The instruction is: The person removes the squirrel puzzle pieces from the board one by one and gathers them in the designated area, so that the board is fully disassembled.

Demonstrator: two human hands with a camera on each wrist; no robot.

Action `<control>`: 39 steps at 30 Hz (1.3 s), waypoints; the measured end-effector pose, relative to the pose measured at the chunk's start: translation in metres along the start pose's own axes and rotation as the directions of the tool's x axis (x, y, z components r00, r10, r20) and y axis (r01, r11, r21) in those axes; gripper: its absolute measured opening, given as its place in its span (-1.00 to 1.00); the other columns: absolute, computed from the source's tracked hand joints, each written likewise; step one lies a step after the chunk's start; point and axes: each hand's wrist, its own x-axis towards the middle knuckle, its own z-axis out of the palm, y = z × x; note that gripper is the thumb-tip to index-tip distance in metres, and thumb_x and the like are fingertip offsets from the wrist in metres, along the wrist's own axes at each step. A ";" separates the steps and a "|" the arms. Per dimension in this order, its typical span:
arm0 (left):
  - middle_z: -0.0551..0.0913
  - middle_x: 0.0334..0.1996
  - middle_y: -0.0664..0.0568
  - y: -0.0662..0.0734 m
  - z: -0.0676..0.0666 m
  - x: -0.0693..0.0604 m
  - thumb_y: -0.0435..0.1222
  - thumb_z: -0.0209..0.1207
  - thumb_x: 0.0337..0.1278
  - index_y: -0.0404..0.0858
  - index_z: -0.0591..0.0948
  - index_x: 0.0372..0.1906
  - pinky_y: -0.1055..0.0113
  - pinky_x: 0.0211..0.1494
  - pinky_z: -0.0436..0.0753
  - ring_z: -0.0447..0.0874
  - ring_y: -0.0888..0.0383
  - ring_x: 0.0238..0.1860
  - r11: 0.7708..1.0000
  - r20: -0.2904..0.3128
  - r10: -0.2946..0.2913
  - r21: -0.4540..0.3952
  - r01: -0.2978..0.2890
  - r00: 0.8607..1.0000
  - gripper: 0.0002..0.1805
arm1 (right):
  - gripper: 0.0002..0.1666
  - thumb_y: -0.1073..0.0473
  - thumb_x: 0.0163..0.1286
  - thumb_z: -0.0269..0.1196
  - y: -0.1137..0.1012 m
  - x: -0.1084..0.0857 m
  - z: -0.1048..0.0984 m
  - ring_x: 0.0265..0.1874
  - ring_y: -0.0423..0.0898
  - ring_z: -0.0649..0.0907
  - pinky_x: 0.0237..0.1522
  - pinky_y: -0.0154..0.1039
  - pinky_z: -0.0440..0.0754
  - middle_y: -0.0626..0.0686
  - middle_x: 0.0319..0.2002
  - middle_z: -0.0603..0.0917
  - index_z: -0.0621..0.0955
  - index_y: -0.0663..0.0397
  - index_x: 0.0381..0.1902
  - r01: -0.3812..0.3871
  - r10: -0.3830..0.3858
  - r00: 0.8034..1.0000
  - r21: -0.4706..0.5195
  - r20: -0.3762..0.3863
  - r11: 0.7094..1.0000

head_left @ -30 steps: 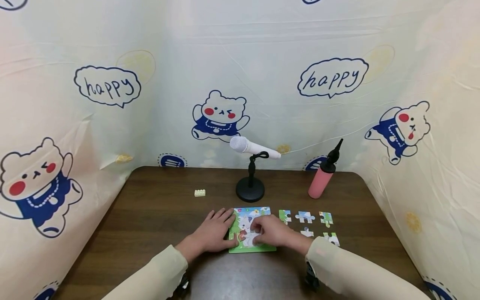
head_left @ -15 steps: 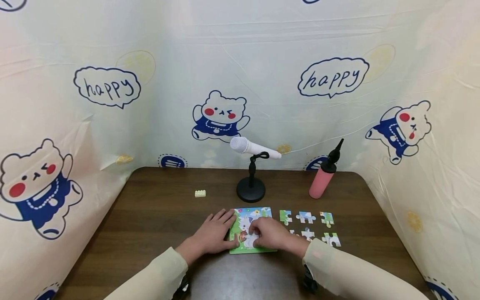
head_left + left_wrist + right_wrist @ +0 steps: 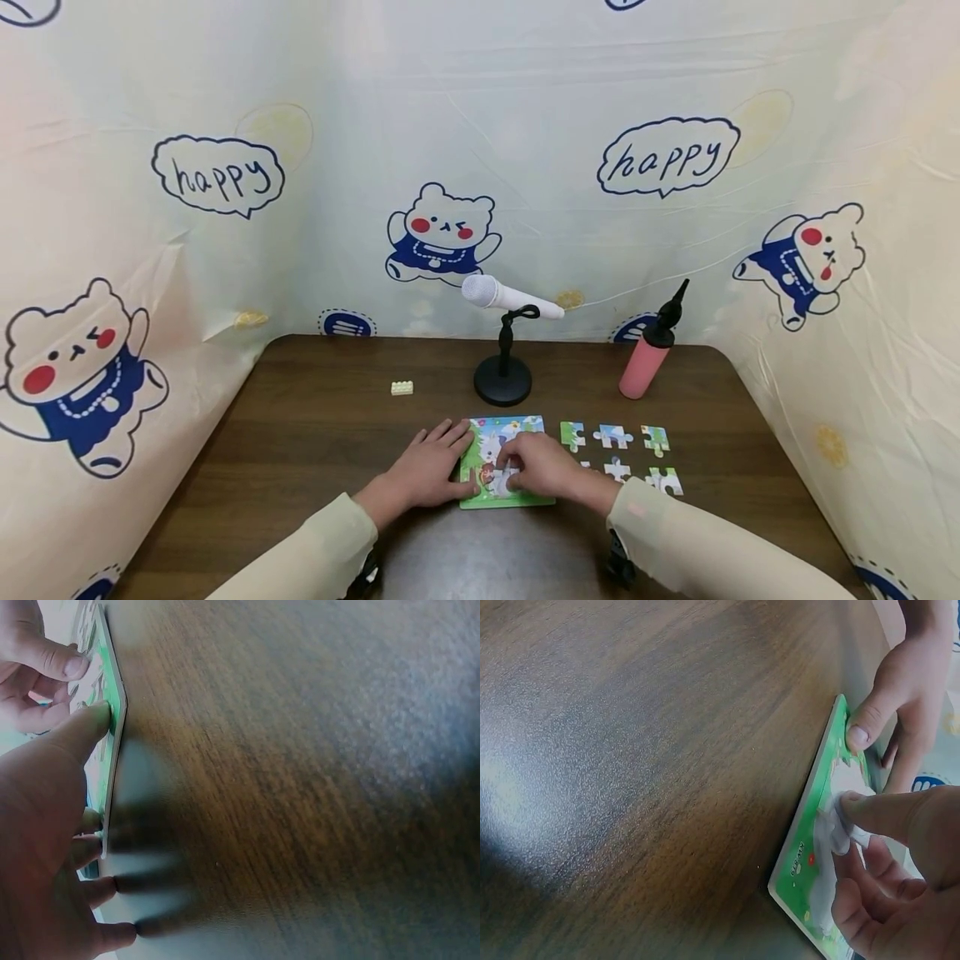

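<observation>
A flat picture puzzle board with a green border lies on the table in the middle. My left hand rests along its left edge, fingers spread and thumb pressing on the border, as the left wrist view also shows. Over the board's right half is my right hand. In the right wrist view, its thumb and index finger pinch a pale puzzle piece, tilted against the board's surface. Several loose puzzle pieces lie in two rows to the right of the board; one is mostly hidden behind the right hand.
Behind the board a white microphone sits on a black stand. A pink hand pump with a black nozzle stands at the back right. A small cream toy brick lies at the back left. Printed cloth surrounds the table.
The right hand has shifted very slightly leftward over the board, and a bit of a loose piece beside it now shows. My left hand stays in place.
</observation>
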 end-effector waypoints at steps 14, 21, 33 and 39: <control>0.19 0.62 -0.07 -0.001 0.000 0.002 0.35 0.14 0.24 -0.18 0.32 0.57 -0.34 0.46 0.26 0.12 -0.21 0.60 1.000 0.023 -0.007 -0.001 0.007 1.000 -0.02 | -0.84 0.26 0.30 0.45 0.019 -0.037 -0.041 -0.40 -0.18 0.55 -0.33 -0.28 0.53 -0.14 -0.41 0.63 0.76 -0.01 -0.16 -0.011 0.008 1.000 0.148 0.019 0.989; 0.18 0.62 -0.07 -0.001 0.001 0.002 0.37 0.13 0.23 -0.18 0.31 0.58 -0.35 0.46 0.26 0.11 -0.21 0.60 1.000 0.028 -0.004 0.002 0.004 1.000 0.00 | -0.84 0.25 0.26 0.48 0.053 -0.074 -0.058 -0.46 -0.23 0.55 -0.37 -0.32 0.54 -0.11 -0.46 0.62 0.76 -0.01 -0.19 0.011 -0.016 1.000 0.196 0.021 0.981; 0.18 0.62 -0.06 0.000 -0.002 0.003 0.37 0.14 0.23 -0.16 0.30 0.58 -0.36 0.45 0.26 0.11 -0.21 0.61 1.000 0.026 0.002 0.004 -0.002 1.000 0.00 | -0.87 0.29 0.21 0.48 0.090 -0.126 -0.060 -0.51 -0.28 0.56 -0.42 -0.32 0.54 -0.04 -0.49 0.67 0.77 0.07 -0.26 -0.069 0.061 0.997 0.307 0.035 0.949; 0.17 0.62 -0.06 0.000 0.000 0.001 0.37 0.13 0.23 -0.16 0.30 0.58 -0.36 0.45 0.27 0.11 -0.20 0.61 1.000 0.032 0.000 0.009 0.000 0.999 0.00 | -0.85 0.27 0.14 0.52 0.097 -0.134 -0.052 -0.49 -0.29 0.53 -0.41 -0.33 0.51 -0.08 -0.49 0.64 0.77 0.00 -0.32 -0.085 0.083 0.996 0.278 0.018 0.957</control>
